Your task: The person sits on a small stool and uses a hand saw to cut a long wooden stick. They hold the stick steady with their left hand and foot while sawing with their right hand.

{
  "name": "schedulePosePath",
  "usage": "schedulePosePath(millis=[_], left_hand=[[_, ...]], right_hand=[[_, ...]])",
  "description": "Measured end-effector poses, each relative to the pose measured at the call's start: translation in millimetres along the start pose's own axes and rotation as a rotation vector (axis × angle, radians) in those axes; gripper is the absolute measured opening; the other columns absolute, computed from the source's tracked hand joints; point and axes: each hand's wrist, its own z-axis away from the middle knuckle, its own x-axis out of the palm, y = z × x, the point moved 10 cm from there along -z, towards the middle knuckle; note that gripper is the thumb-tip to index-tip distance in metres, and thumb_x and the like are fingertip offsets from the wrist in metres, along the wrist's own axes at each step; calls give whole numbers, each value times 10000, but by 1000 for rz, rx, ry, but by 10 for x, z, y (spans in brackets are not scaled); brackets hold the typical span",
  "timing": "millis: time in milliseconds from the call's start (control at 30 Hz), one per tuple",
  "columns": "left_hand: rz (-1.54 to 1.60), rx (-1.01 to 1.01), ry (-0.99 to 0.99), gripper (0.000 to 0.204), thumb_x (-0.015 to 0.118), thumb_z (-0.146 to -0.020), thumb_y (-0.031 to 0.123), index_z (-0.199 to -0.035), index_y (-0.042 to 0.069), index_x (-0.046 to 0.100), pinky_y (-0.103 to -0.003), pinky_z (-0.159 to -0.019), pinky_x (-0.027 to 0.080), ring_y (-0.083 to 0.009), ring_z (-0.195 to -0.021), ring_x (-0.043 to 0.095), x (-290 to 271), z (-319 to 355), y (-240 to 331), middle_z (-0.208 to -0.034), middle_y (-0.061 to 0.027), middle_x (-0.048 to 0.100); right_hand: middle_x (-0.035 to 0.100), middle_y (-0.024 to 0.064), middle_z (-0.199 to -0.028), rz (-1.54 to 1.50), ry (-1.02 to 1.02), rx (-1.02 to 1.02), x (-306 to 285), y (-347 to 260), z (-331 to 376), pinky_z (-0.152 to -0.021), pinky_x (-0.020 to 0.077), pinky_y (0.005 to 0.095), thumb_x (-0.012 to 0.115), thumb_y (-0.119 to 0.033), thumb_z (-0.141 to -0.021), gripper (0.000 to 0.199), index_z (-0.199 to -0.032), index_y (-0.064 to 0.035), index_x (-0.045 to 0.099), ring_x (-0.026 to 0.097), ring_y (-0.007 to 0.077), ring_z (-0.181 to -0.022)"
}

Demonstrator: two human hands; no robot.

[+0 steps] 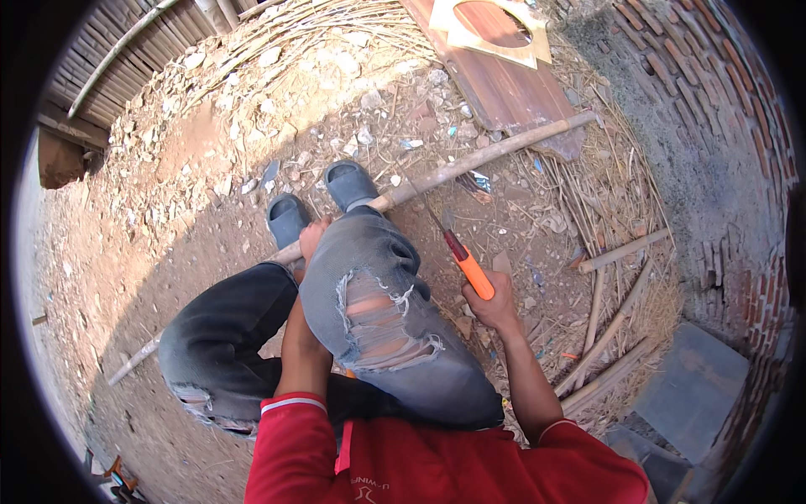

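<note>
Red shirt sleeves at the lower edge, forearms reaching up past ripped grey jeans (378, 311), frayed threads at the knee hole. Right hand (495, 309) closed in a fist round the smooth orange handle of a knife (463, 260); dark red collar, then a thin dull blade running up-left, tip at the pole. Knife's long axis diagonal, handle lower-right, point upper-left. Left hand (309, 239) mostly hidden behind the knee, fingers wrapped over the pole. Pole (470, 161): long round bamboo, pale tan, jointed, lying on the dirt, axis from lower-left to upper-right, passing under the legs. Two dark rubber sandals (323, 202) press on it. Ground dry, dusty, strewn with stones. Split bamboo strips (609, 336) lie to the right, near a curved brick wall (714, 126). Farther up, a brown board (504, 76).
</note>
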Motion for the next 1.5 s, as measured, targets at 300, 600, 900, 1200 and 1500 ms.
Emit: schedulePosePath(millis=[300,600,900,1200,1500], left_hand=[[25,-91,-158,299,554,-940,352,-944,90,697,-503,-714,579,-376,-845,749,147,-206,5,-901,-188,749],[36,-166,-220,298,533,-954,341,-977,119,730,-503,-750,597,-384,-885,755,331,-232,-82,-941,-191,758],[-14,-137,-269,308,507,-971,311,-1035,130,749,-503,-776,599,-381,-923,756,181,-290,76,-989,-204,759],[453,70,-292,434,527,-916,417,-1112,121,778,-481,-975,530,-386,-1142,684,121,-545,-741,-1122,-226,739],[49,-250,-185,690,412,-1021,548,-847,-12,775,-521,-797,588,-433,-842,742,-78,-297,-4,-876,-298,730]], right_hand=[[568,179,-582,38,-23,2,36,-197,-87,-542,453,421,696,-186,-810,235,-731,18,610,592,319,-517],[549,175,-581,21,-2,16,-96,-486,24,-532,432,420,677,-156,-811,227,-718,29,584,568,297,-509],[514,118,-536,72,-54,100,-283,-653,-344,-525,420,385,657,-119,-808,177,-732,36,618,510,201,-484],[532,147,-559,-6,-54,-11,97,-655,-96,-535,431,398,659,-141,-827,199,-735,33,627,535,222,-501],[567,191,-599,-3,-64,96,96,-602,51,-569,462,439,661,-145,-816,193,-749,29,611,580,330,-526]])
